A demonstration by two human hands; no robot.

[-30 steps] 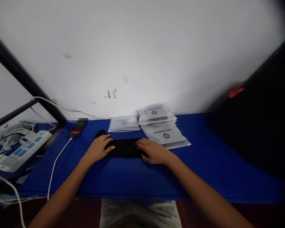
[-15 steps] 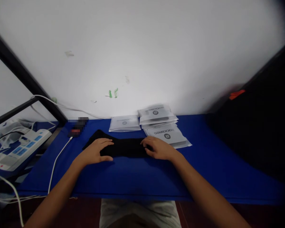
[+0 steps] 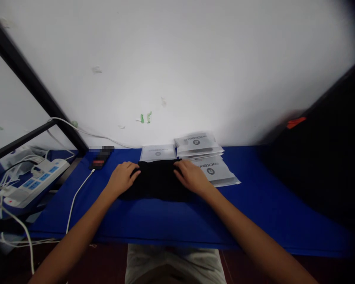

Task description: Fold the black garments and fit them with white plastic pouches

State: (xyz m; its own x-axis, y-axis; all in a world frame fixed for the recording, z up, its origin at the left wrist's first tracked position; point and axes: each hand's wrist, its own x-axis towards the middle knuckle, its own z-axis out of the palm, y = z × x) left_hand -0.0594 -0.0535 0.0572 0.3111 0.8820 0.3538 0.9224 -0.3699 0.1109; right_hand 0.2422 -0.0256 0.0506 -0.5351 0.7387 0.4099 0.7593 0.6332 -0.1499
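A black cloth (image 3: 159,181) lies on the blue table cover (image 3: 165,221) in front of me, its far edge raised between my hands. My left hand (image 3: 123,177) pinches its far left corner, thumb toward the fingers. At the far right corner my right hand (image 3: 192,175) grips the same cloth, fingertips partly hidden behind it. Beyond the cloth, one pale printed pouch (image 3: 157,152) is partly covered. A stack of similar pouches (image 3: 199,144) stands to its right, with another pouch (image 3: 221,171) nearer my right wrist.
A phone (image 3: 101,157) with a white cable lies at the left. Farther left, a white power strip (image 3: 37,183) sits among tangled cords beside a black frame (image 3: 32,75). A large dark shape (image 3: 319,165) fills the right side, below the pale wall (image 3: 195,71).
Both hands have moved to the cloth's far edge. The cloth now looks broader front to back and overlaps the left pouch's lower part. The camera view has shifted slightly.
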